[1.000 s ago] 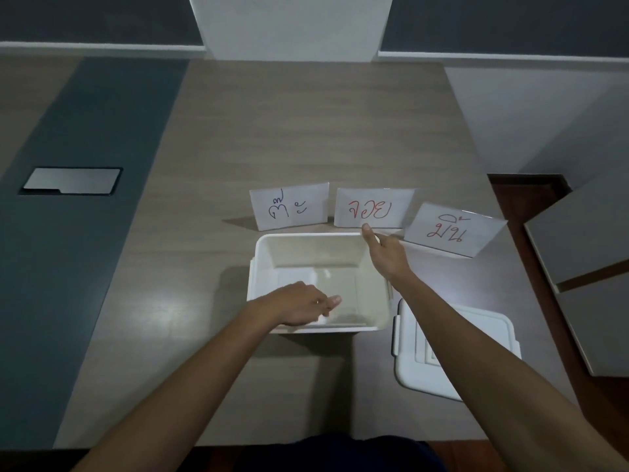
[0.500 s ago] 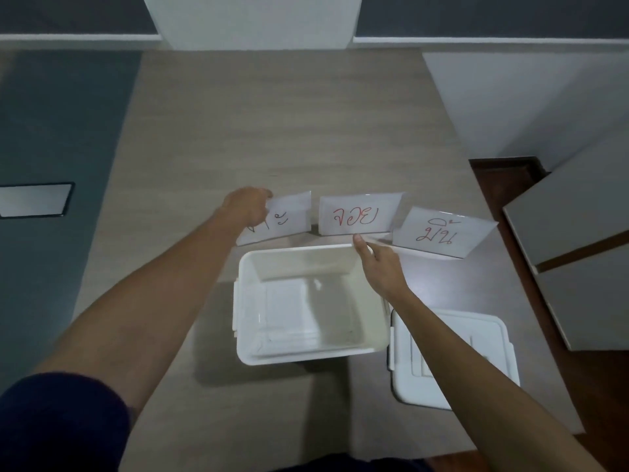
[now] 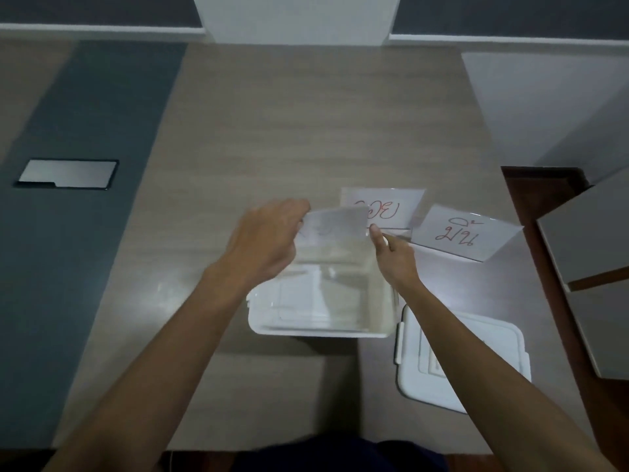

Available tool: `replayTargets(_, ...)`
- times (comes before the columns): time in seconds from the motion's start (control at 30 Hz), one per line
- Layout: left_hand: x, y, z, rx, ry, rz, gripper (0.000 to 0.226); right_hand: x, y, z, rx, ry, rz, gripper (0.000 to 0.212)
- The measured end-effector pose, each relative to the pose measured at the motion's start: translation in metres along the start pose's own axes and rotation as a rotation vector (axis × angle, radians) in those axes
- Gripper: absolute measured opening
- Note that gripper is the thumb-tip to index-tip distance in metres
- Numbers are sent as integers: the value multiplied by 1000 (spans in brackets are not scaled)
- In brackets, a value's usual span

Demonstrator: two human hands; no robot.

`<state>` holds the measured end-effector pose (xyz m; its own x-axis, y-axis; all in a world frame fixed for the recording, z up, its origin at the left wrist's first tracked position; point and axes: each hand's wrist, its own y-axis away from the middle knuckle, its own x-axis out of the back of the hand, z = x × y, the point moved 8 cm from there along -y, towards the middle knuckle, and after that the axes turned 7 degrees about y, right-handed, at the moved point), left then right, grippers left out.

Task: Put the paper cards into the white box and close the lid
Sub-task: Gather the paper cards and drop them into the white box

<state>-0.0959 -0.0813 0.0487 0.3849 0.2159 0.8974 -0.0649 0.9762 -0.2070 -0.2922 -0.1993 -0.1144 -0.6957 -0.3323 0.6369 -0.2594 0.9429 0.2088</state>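
The open white box sits on the wooden table in front of me. My left hand holds a folded paper card by its left edge, blurred, above the box's far rim. My right hand rests at the box's far right corner, index finger touching the bottom of the middle card with red writing. A third card with red writing stands to the right. The white lid lies flat to the right of the box, partly under my right forearm.
The wooden table stretches far ahead. A dark strip with a metal cover plate runs along the left. The table's right edge drops to a brown floor, with grey panels beyond it.
My left hand has lifted the left card off the table and carried it right and toward me, over the box. My right hand has stayed at the box's far corner.
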Motion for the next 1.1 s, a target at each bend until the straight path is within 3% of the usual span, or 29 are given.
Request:
replayTargets(0.1, -28, 36, 15, -1, -59, -100, 15, -1, 0, -3, 15, 8, -5, 55)
replayTargets(0.23, -91, 82, 12, 85, -35, -410, 13, -3, 2, -2, 6, -39, -32, 56)
replayTargets(0.33, -124, 112, 6, 223, 118, -639, 40, -2, 2, -1, -8, -43, -31, 58)
replayTargets(0.5, -130, 118, -2, 331, 205, -664, 53, -4, 2, 0, -8, -19, -32, 59)
replayTargets(0.57, -119, 110, -7, 345, 285, -549, 51, -4, 1, -1, -23, -14, -40, 54)
replayTargets(0.67, -76, 92, -27, 295, 305, -75, 31, 11, -12, -22, 69, 21, 52, 32)
replayTargets(0.73, -58, 91, -46, 317, 214, 143, 31, 27, -30, -43, 177, 125, 154, 25)
replayTargets(0.83, -74, 102, -82, 583, 315, 103, 46, 33, -67, -66, 306, 483, 135, 44)
replayTargets(0.9, -93, 112, -94, 707, 513, 59, 48, 30, -94, -59, 241, 739, 11, 52)
replayTargets(1.0, -105, 117, -93, 742, 789, 136, 46, 29, -111, -50, 185, 931, -51, 31)
replayTargets(1.1, -107, 118, -93, 794, 925, 207, 44, 35, -103, -60, 213, 811, 51, 21)
